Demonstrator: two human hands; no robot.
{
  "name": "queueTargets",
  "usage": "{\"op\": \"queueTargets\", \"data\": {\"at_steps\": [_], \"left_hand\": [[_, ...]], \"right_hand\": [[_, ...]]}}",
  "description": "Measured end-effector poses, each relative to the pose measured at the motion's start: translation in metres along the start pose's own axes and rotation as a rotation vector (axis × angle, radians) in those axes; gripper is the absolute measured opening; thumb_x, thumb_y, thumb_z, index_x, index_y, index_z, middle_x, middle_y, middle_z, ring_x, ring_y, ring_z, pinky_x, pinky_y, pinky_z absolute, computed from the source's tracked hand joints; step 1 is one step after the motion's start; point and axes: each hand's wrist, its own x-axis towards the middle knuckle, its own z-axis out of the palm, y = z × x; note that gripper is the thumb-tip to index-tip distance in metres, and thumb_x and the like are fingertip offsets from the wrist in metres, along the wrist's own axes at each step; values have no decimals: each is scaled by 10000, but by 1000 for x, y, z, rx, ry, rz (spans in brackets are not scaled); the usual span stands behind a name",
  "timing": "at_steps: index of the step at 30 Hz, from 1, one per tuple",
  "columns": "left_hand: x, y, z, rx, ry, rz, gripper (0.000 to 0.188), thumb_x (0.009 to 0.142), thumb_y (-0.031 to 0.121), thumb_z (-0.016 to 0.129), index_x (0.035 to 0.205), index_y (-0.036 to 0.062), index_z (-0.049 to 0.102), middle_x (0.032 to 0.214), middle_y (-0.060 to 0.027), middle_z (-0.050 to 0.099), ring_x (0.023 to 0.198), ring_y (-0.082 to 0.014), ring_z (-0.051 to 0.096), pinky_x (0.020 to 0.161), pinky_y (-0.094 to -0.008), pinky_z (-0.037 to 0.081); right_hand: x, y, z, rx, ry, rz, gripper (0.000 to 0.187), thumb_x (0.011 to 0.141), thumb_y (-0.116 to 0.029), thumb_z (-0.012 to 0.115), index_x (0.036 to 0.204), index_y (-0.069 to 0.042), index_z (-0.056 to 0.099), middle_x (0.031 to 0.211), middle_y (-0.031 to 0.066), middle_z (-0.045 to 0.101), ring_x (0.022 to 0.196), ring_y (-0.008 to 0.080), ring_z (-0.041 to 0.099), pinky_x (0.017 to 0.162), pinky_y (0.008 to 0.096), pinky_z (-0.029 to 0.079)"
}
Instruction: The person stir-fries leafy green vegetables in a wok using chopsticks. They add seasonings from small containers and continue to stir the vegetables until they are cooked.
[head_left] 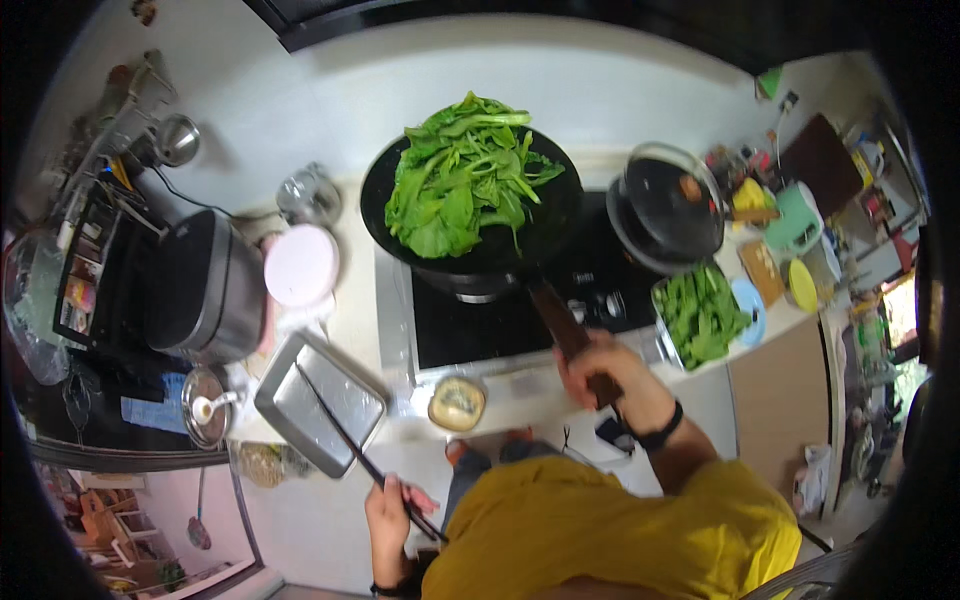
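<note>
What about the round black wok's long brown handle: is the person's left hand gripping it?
No, the right hand grips that long brown handle, while the left hand holds long dark chopsticks.

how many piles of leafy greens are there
2: one pile in the wok, another pile near the right end of the stove. Others may be hidden.

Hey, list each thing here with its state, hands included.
Wok: uncovered, holding greens
Greens: heaped, looking raw
Right hand: closed around wok handle
Left hand: gripping chopsticks
Chopsticks: held, tips toward tray
Tray: uncovered
Right pan: looks lidded
Steel bowl: uncovered, spoon inside
Grey cooker: looks shut
</note>
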Motion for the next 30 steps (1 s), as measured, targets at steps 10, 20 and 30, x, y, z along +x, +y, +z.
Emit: {"op": "queueTargets", "data": {"at_steps": [10, 20, 30], "left_hand": [[7, 2, -4, -1, 53, 21, 370, 999, 282, 288, 752, 25, 389, 602, -150, 579, 515, -239, 626, 456, -290, 506], [17, 10, -1, -3, 29, 34, 383, 1000, 292, 302, 752, 21, 411, 609, -140, 579, 524, -228, 622, 470, -284, 506], [50, 46, 39, -4, -224, 24, 360, 996, 255, 323, 727, 35, 418, 622, -135, 596, 572, -203, 621, 513, -269, 480]], "right_hand": [[34, 6, -18, 101, -125, -25, 223, 713, -65, 590, 893, -15, 468, 590, 64, 507, 431, 165, 505, 399, 275, 416], [39, 28, -31, 75, -143, -38, 221, 715, -67, 584, 892, -9, 465, 599, 70, 508, 433, 162, 504, 396, 279, 421], [41, 56, -33, 42, -119, -5, 218, 729, -91, 596, 901, -19, 484, 603, 62, 516, 472, 164, 530, 430, 284, 434]]}}
